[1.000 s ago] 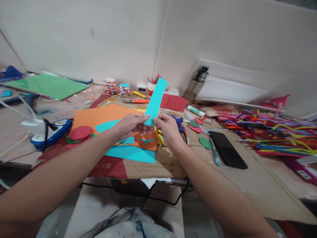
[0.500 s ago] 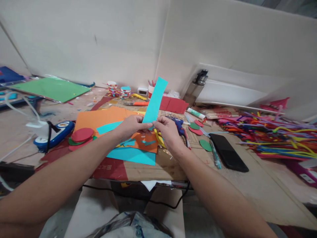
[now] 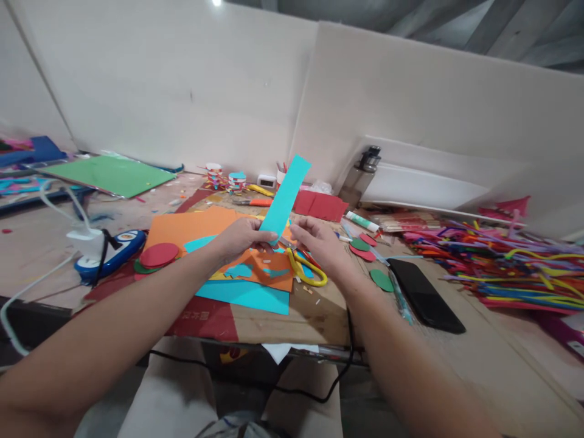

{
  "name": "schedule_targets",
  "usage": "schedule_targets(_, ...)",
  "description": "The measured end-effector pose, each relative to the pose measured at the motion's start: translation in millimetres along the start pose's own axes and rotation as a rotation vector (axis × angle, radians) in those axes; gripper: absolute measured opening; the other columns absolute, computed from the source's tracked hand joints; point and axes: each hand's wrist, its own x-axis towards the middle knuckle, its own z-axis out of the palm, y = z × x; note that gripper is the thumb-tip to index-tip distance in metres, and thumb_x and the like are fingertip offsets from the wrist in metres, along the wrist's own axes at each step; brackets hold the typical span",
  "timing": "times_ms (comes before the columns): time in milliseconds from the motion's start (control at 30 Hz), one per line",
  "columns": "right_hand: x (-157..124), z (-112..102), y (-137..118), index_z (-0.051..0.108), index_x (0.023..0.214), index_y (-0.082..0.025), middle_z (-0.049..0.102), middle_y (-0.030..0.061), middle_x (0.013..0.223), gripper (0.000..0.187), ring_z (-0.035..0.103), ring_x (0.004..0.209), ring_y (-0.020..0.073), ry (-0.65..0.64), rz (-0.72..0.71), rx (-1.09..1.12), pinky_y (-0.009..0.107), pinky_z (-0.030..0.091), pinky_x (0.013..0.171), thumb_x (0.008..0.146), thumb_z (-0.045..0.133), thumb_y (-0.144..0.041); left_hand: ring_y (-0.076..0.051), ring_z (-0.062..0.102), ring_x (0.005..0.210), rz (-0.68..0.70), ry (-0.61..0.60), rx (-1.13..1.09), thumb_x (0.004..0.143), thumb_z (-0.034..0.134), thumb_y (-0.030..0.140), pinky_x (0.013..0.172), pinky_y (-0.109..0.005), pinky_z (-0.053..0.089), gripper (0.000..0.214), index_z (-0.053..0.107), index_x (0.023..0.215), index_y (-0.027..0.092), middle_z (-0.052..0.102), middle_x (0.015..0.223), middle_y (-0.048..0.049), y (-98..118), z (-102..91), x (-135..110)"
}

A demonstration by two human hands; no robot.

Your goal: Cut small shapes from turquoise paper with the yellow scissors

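My left hand (image 3: 244, 236) pinches the lower end of a turquoise paper strip (image 3: 287, 194), thumb on top, and the strip tilts up and to the right. My right hand (image 3: 322, 243) is just right of the strip's lower end, off it, with its fingers loosely bent and nothing visible in them. Yellow-handled scissors (image 3: 314, 281) lie below my right hand, their blades partly hidden. Under my hands are orange paper (image 3: 191, 230), a turquoise sheet (image 3: 255, 298) and small turquoise scraps (image 3: 239, 270).
Red and green paper circles (image 3: 159, 255) lie at left by a blue power strip (image 3: 109, 255). A phone (image 3: 426, 295), a glue stick (image 3: 362, 221) and many pipe cleaners (image 3: 502, 261) lie at right. Red paper (image 3: 319, 205), two decorated cups (image 3: 237, 181) and a bottle (image 3: 362, 176) are behind.
My right hand has let go of the strip and moved slightly right, uncovering more of the scissors. My left hand keeps the strip. The camera view has tilted up a little.
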Motion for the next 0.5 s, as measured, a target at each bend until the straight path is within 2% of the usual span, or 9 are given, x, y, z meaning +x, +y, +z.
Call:
schedule_targets(67,-2.7,-16.4,-2.1,0.058,0.08,-0.018,0.062,0.0018,0.076,0.022,0.052,0.067,0.0137,0.014,-0.077,-0.371,0.026,0.035,0.059,0.082,0.056,-0.041,-0.012,0.064,0.06,0.006,0.027,0.01,0.069,0.075,0.033,0.062,-0.024,0.046,0.024,0.07,0.076,0.011,0.072,0.071,-0.007,-0.1,-6.5,1.6)
schedule_targets(133,-6.2,-28.6,0.3,0.06,0.078,-0.019,0.065,0.0043,0.077,0.019,0.055,0.066,0.0155,-0.025,-0.026,-0.644,0.026,0.034,0.058,0.081,0.059,-0.037,-0.012,0.065,0.059,0.011,0.06,-0.005,0.068,0.075,0.033,0.06,-0.023,0.046,0.024,0.069,0.075,0.01,0.072,0.071,-0.0079,0.1,-12.5,3.4)
schedule_targets(233,-12.1,-33.7,6.0,0.063,0.085,-0.019,0.069,0.0089,0.084,0.019,0.059,0.069,0.0193,-0.235,0.087,-0.905,0.028,0.034,0.057,0.082,0.058,-0.037,-0.012,0.064,0.057,0.019,0.119,-0.059,0.065,0.077,0.03,0.058,-0.023,0.045,0.024,0.067,0.073,0.01,0.07,0.066,-0.0072,1.1,-19.5,5.7)
schedule_targets(333,-17.1,-27.2,7.3,0.063,0.106,-0.018,0.069,0.0148,0.102,0.026,0.064,0.084,0.0247,-0.359,0.079,-1.044,0.029,0.037,0.063,0.081,0.057,-0.024,-0.011,0.063,0.055,0.031,0.16,-0.078,0.064,0.077,0.028,0.055,-0.022,0.044,0.022,0.065,0.071,0.01,0.069,0.064,-0.0068,1.8,-24.5,7.1)
schedule_targets(400,-19.0,-21.8,6.6,0.059,0.117,-0.016,0.068,0.017,0.107,0.036,0.065,0.089,0.0259,-0.367,0.072,-1.062,0.029,0.038,0.064,0.081,0.053,-0.016,-0.011,0.063,0.054,0.038,0.171,-0.065,0.065,0.076,0.027,0.053,-0.021,0.042,0.021,0.065,0.07,0.01,0.069,0.064,-0.0071,1.8,-27.4,7.9)
schedule_targets(500,-19.1,-17.3,7.4,0.053,0.123,-0.015,0.069,0.0173,0.105,0.045,0.066,0.084,0.0259,-0.338,0.116,-1.033,0.028,0.037,0.059,0.078,0.052,-0.012,-0.011,0.063,0.054,0.035,0.179,-0.041,0.066,0.075,0.027,0.053,-0.022,0.042,0.021,0.064,0.071,0.01,0.07,0.066,-0.0083,0.5,-32.1,9.8)
